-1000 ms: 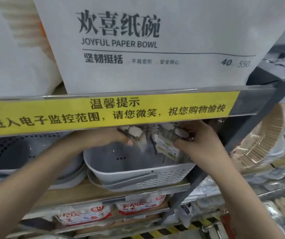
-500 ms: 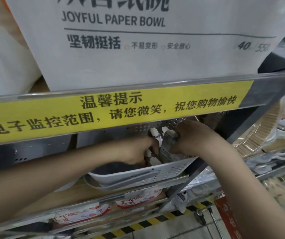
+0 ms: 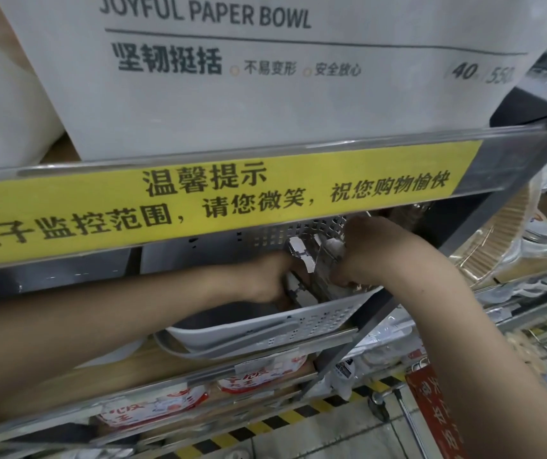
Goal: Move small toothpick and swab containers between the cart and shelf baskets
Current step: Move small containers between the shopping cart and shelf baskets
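Head view | small clear containers [image 3: 302, 256] upright in white perforated basket [image 3: 315, 323] | both hands' fingers curled on them

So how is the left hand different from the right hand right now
The left hand sits lower, down inside the white basket, while the right hand is higher, just under the yellow strip. The left hand holds small packs at their lower end; the right hand has its grip on clear packs from the right. Both are inside the same basket.

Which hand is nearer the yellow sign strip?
Right. The right hand sits just below the yellow sign strip; the left hand is lower in the basket.
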Demonstrator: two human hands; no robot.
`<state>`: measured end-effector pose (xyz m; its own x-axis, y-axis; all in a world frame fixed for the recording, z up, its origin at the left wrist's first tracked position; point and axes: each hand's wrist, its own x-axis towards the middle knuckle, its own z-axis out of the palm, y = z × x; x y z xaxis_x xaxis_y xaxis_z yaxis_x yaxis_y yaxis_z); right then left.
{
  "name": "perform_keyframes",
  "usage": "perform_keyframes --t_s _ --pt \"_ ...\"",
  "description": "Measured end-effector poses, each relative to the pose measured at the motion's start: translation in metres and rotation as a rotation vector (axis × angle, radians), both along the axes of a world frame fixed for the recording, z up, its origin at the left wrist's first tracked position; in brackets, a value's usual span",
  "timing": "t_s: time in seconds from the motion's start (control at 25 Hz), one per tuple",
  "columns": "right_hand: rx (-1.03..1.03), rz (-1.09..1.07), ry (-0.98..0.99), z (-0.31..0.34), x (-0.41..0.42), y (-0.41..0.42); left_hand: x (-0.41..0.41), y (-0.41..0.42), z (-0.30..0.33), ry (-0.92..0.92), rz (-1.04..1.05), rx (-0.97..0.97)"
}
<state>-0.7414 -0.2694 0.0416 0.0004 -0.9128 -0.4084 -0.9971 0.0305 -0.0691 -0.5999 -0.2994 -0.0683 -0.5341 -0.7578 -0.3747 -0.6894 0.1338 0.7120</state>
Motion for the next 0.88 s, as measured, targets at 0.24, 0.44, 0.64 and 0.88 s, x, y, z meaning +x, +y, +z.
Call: perform_keyframes --t_s 0.24,0.44,0.64,0.88 --pt "-0.046 -0.054 -0.018 0.005 0.001 0.002 0.004 0.005 0.01 0.324 0.331 0.373" --pt "0.004 -0.053 0.047 0.003 0.008 -0.002 0.0 0.003 0.003 0.353 0.512 0.395" --pt "-0.048 -0.091 0.053 0.004 0.005 -0.006 -0.007 0.005 0.0 0.293 0.508 0.64" --pt "-0.066 -0.116 0.053 -0.003 0.015 -0.014 -0.009 0.005 0.002 0.305 0.461 0.781"
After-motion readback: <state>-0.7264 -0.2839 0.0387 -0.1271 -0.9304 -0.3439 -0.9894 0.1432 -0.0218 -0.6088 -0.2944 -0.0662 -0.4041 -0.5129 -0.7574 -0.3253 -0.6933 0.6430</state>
